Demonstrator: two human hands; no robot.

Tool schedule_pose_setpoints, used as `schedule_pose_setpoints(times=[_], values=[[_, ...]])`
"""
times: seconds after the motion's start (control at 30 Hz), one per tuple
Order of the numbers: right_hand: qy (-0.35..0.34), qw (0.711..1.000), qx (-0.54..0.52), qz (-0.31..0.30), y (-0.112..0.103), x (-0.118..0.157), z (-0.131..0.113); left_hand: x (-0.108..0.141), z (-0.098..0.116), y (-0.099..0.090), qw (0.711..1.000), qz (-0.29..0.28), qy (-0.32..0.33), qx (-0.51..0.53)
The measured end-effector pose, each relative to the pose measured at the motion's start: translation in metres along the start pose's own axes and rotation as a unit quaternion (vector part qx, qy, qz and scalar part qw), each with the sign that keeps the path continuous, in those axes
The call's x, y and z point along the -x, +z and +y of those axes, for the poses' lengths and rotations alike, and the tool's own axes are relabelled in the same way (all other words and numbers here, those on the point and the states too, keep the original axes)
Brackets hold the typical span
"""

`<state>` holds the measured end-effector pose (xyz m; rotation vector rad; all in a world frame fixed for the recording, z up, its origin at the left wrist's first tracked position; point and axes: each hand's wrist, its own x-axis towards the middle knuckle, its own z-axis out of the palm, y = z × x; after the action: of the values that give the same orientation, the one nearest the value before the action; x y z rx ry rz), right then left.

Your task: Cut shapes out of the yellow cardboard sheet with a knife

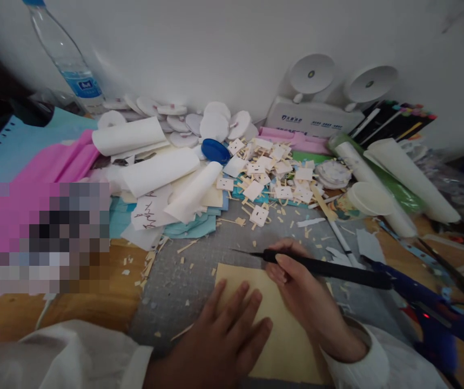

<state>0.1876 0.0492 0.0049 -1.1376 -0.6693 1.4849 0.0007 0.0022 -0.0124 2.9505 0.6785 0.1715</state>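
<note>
A yellow sheet of paper [292, 346] lies on a grey cutting mat [175, 308]. My left hand [223, 340] rests flat on the sheet with its fingers spread. Above the sheet's right part, my right hand [300, 292] grips a black pen-like tool [329, 267], whose thin pointed tip is directed left, past the sheet's upper edge. Small yellow scraps are scattered over the mat. Beyond the sheet sits a pile of little white squares with drawn faces and yellow strips [259, 215].
Rolls of white paper [161, 170] and a blue cap [215, 151] are behind on the left. A blue glue gun [438, 319] with a red light lies at the right, near a paper cup [367, 200]. A bottle [80, 81] stands back left.
</note>
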Motion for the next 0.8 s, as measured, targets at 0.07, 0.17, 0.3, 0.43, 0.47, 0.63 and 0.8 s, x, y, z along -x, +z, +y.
schedule_pose_setpoints(times=[0.07,0.17,0.3,0.43,0.47,0.63,0.8], values=[[0.002,1.0,-0.005,-0.002,0.0,-0.001,0.001,0.0,0.0,-0.001,1.0,-0.008,-0.005,0.008],[0.001,1.0,-0.008,-0.004,0.0,-0.001,0.002,0.0,0.0,-0.004,0.999,-0.025,0.001,0.022],[0.002,1.0,-0.009,-0.008,-0.001,-0.002,0.004,0.0,-0.001,-0.008,0.999,-0.039,0.005,0.025],[0.003,1.0,-0.016,-0.014,-0.002,-0.002,0.005,0.0,-0.001,-0.009,0.999,-0.044,0.002,0.027],[0.005,1.0,-0.022,-0.012,-0.002,-0.002,0.004,0.0,-0.001,-0.009,0.999,-0.046,0.0,0.029],[0.012,0.998,-0.057,0.009,-0.004,0.0,-0.006,-0.001,-0.002,-0.01,0.998,-0.053,0.006,0.033],[-0.01,0.997,-0.072,0.022,-0.004,0.001,-0.019,-0.002,-0.003,-0.013,0.998,-0.05,0.014,0.039]])
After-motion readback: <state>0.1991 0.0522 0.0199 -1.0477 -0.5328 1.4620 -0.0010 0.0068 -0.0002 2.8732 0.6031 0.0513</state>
